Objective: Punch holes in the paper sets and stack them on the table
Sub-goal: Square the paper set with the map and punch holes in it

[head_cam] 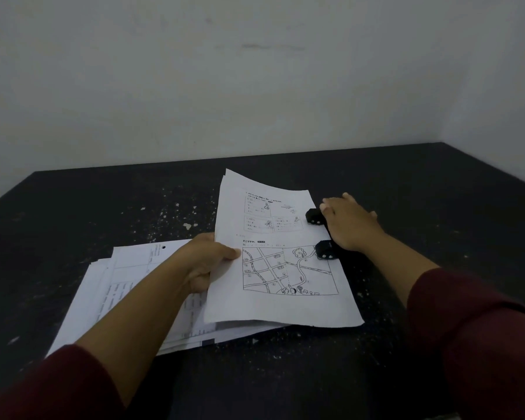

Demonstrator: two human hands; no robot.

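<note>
A white paper set (273,262) with printed boxes and a street map lies tilted in the middle of the dark table (103,207). My left hand (206,265) grips its left edge, thumb on top. The set's right edge sits in a black hole punch (323,234), whose two black heads show at the paper's edge. My right hand (350,222) rests flat on top of the punch, palm down. A loose stack of punched paper sets (119,286) lies to the left, partly under my left forearm and the held set; one punched hole shows near its top.
White walls close the table at the back and on the right, meeting in a corner at the far right. The dark tabletop is speckled with small white flecks. Both my forearms wear dark red sleeves.
</note>
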